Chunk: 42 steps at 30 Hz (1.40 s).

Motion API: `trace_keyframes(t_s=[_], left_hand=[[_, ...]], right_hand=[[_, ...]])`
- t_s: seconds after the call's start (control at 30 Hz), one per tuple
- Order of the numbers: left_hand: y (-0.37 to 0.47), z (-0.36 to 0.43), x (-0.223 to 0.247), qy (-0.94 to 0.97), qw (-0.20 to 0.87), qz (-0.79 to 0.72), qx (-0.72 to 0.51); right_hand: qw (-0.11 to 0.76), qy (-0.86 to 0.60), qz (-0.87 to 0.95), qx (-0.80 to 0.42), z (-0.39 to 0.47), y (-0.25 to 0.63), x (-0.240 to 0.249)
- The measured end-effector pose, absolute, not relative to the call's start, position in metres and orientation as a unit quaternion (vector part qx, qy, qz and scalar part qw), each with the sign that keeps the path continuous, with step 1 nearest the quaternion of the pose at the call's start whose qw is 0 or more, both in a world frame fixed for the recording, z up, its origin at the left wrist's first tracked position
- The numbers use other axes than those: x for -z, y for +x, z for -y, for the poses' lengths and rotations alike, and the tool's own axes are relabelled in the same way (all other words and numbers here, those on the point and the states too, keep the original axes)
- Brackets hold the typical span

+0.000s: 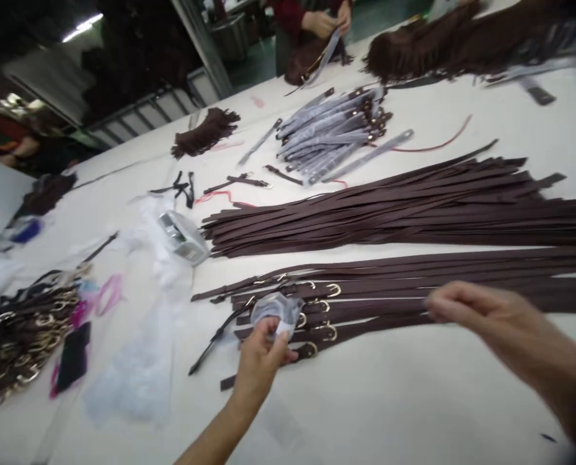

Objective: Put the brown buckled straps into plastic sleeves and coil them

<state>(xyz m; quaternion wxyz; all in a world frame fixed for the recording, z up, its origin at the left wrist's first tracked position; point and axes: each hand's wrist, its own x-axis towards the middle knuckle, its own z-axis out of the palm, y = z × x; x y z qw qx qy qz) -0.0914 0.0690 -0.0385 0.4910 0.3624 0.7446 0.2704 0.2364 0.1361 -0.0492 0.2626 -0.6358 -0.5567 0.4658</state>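
My left hand [263, 355] is closed on a crumpled clear plastic wrap [276, 311], above the buckle ends of several brown straps [360, 312]. Gold-coloured buckles [334, 290] show just right of the wrap. My right hand [476, 307] is over the same straps further right, its fingers pressed together; what they hold, if anything, is too small to make out. A thin black strap with a buckle [215, 339] lies to the left of my left hand.
Behind lie a thick bundle of brown straps [375, 206] and a pile of wrapped straps [327, 132]. A dispenser [184, 237], a phone [73, 356] and a buckle pile [21, 336] are left. Another person's hands [324, 23] work across the table [389, 400].
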Motion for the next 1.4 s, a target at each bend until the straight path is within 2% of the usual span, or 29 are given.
trace_keyframes(t_s=[0.07,0.2,0.3,0.4,0.53,0.63,0.8,0.87,1.17,1.4], left_hand=[[-0.098,-0.063,0.040,0.409,0.480,-0.723,-0.281],[-0.111,-0.047,0.029,0.549,0.340,-0.713,-0.274],[-0.128,-0.031,0.018,0.622,0.230,-0.692,-0.285],[-0.150,-0.019,0.012,0.674,0.130,-0.662,-0.300],[-0.178,-0.009,0.005,0.698,0.046,-0.623,-0.351],[-0.198,-0.005,-0.005,0.707,0.064,-0.587,-0.390],[-0.225,-0.002,-0.020,0.626,0.202,-0.588,-0.470],[-0.234,-0.001,-0.021,0.586,0.221,-0.601,-0.496],[-0.260,0.015,-0.018,0.597,0.163,-0.593,-0.515],[-0.278,0.023,-0.017,0.601,0.132,-0.599,-0.512]], right_hand=[[0.202,-0.508,0.599,-0.585,-0.122,0.152,0.024],[0.207,-0.418,0.618,-0.633,-0.099,0.050,0.002],[0.210,-0.425,0.635,-0.610,-0.085,0.016,-0.004],[0.207,-0.482,0.660,-0.537,-0.071,-0.009,-0.013],[0.220,-0.553,0.663,-0.454,-0.055,-0.041,-0.024],[0.217,-0.576,0.647,-0.450,-0.051,-0.061,-0.031],[0.230,-0.555,0.671,-0.435,-0.043,-0.081,-0.059],[0.247,-0.531,0.690,-0.425,-0.037,-0.089,-0.070],[0.242,-0.503,0.767,-0.316,-0.022,-0.136,-0.080],[0.217,-0.485,0.798,-0.283,-0.018,-0.157,-0.085]])
